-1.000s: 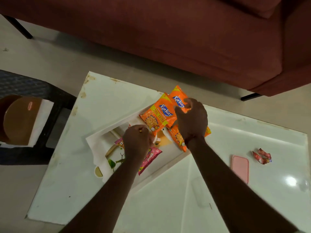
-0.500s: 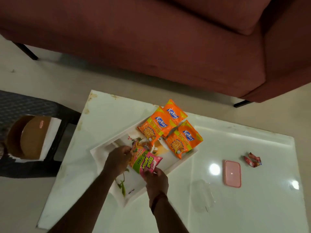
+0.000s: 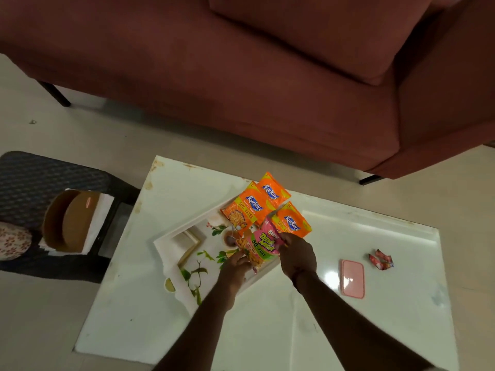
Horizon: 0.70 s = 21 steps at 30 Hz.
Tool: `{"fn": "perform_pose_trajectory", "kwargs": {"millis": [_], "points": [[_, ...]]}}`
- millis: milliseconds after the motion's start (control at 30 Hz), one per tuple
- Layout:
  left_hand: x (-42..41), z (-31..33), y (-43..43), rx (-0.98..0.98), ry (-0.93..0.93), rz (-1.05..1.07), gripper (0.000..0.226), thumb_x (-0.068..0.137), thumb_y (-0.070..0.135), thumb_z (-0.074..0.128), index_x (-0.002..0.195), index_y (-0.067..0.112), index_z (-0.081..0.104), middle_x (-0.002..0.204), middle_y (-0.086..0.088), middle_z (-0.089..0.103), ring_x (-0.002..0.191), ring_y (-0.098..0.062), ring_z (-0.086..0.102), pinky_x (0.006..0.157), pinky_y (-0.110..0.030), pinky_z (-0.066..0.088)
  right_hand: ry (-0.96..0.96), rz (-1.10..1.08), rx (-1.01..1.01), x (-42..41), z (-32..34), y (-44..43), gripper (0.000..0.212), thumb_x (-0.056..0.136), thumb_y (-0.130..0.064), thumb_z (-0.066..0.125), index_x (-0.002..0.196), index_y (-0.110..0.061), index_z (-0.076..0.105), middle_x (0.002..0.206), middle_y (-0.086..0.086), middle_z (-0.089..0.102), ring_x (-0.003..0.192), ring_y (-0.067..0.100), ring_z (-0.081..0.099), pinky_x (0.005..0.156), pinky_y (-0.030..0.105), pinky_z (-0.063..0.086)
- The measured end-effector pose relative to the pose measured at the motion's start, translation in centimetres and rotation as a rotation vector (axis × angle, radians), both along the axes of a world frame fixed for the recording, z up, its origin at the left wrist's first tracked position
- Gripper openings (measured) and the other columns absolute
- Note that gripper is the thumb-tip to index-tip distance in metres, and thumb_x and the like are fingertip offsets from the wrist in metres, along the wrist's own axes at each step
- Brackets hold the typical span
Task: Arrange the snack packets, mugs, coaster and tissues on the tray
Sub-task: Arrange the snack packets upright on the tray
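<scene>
The pink packet (image 3: 263, 243) is pinched at its lower edge by the left fingers (image 3: 238, 257) and at its right side by the right fingers (image 3: 285, 241). Just beyond the fingers, three orange packets (image 3: 247, 210) lie flat and overlapping. All are on the white, leaf-printed tray (image 3: 171, 236).

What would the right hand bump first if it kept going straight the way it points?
Probably the nearest orange Kurkure packet, lying just past the pink Bingo packet that the right hand holds. Height is hard to judge, so it might pass over.
</scene>
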State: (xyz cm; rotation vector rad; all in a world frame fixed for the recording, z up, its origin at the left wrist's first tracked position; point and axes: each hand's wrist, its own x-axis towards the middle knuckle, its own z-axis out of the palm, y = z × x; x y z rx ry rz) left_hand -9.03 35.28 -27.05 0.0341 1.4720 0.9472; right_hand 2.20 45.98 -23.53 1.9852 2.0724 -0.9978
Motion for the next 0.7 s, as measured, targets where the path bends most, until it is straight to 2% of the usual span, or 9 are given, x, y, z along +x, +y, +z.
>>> {"fn": "perform_pose_trajectory", "kwargs": {"millis": [67,167,233,300,400,433,500,600,700], "points": [[0.7,-0.1,0.7,0.001,-0.034,0.051,0.027,0.089,0.002,0.059,0.114,0.012,0.061,0.104,-0.003,0.07,0.094,-0.016,0.056,0.07,-0.028,0.039,-0.026,0.038,0.016,-0.2,-0.4,0.9,0.028,0.095,-0.026,0.052,0.118,-0.028,0.067,0.116,0.002,0.07,0.105,0.03,0.063,0.075,0.029,0.044],[1.2,-0.8,1.6,0.018,-0.004,0.064,0.031,0.086,-0.003,0.059,0.116,0.006,0.06,0.109,-0.01,0.068,0.089,-0.014,0.057,0.064,-0.025,0.043,-0.064,0.067,0.027,-0.3,-1.5,1.8,0.03,0.096,-0.025,0.05,0.121,-0.028,0.066,0.122,0.001,0.068,0.11,0.028,0.061,0.08,0.029,0.045],[1.5,-1.3,1.9,0.027,0.01,0.062,0.034,0.085,-0.008,0.058,0.118,0.001,0.057,0.109,-0.014,0.067,0.083,-0.013,0.058,0.055,-0.018,0.05,-0.09,0.087,0.025,-0.3,-2.3,2.2,0.031,0.096,-0.025,0.049,0.122,-0.028,0.065,0.123,0.001,0.068,0.111,0.028,0.061,0.084,0.031,0.048],[1.6,-1.9,2.0,0.05,0.021,0.061,0.033,0.085,-0.013,0.056,0.114,0.0,0.056,0.104,-0.015,0.064,0.079,-0.013,0.056,0.048,-0.01,0.048,-0.114,0.106,0.02,0.0,-3.1,2.4,0.031,0.097,-0.025,0.048,0.123,-0.027,0.064,0.123,0.002,0.067,0.112,0.029,0.061,0.085,0.033,0.049],[1.7,-2.6,1.7,0.085,0.049,0.026,0.033,0.083,-0.015,0.055,0.107,0.007,0.056,0.1,-0.016,0.063,0.078,-0.015,0.056,0.049,-0.01,0.046,-0.134,0.123,-0.009,0.7,-3.8,2.6,0.034,0.097,-0.026,0.047,0.127,-0.028,0.061,0.129,0.003,0.065,0.116,0.03,0.059,0.09,0.036,0.049],[1.7,-2.9,1.6,0.088,0.048,0.017,0.033,0.083,-0.014,0.056,0.105,0.01,0.058,0.1,-0.014,0.065,0.081,-0.014,0.058,0.052,-0.012,0.048,-0.126,0.124,-0.03,1.0,-4.0,2.6,0.037,0.097,-0.026,0.047,0.131,-0.029,0.059,0.133,0.003,0.063,0.119,0.03,0.057,0.093,0.036,0.048],[1.6,-3.4,1.2,0.069,0.048,0.01,0.034,0.083,-0.009,0.059,0.104,0.017,0.06,0.106,-0.01,0.067,0.095,-0.02,0.061,0.068,-0.024,0.053,-0.1,0.134,-0.062,1.4,-4.1,2.7,0.044,0.097,-0.028,0.049,0.14,-0.03,0.05,0.141,0.003,0.056,0.126,0.03,0.053,0.099,0.038,0.046],[1.0,-3.4,-0.2,-0.016,0.109,-0.041,0.05,0.086,0.006,0.065,0.133,0.018,0.053,0.129,-0.008,0.055,0.126,-0.025,0.05,0.102,-0.045,0.046,-0.071,0.127,-0.032,2.3,-3.1,2.1,0.058,0.095,-0.03,0.054,0.15,-0.03,0.035,0.15,0.002,0.046,0.133,0.029,0.045,0.105,0.042,0.043],[-0.3,-1.0,-2.9,-0.026,0.233,-0.159,0.061,0.088,0.016,0.066,0.145,0.015,0.042,0.147,-0.008,0.046,0.135,-0.022,0.043,0.107,-0.037,0.04,-0.068,0.162,0.016,4.0,-0.9,0.0,0.067,0.095,-0.034,0.058,0.154,-0.03,0.026,0.16,-0.001,0.028,0.144,0.026,0.029,0.111,0.045,0.035]]}}
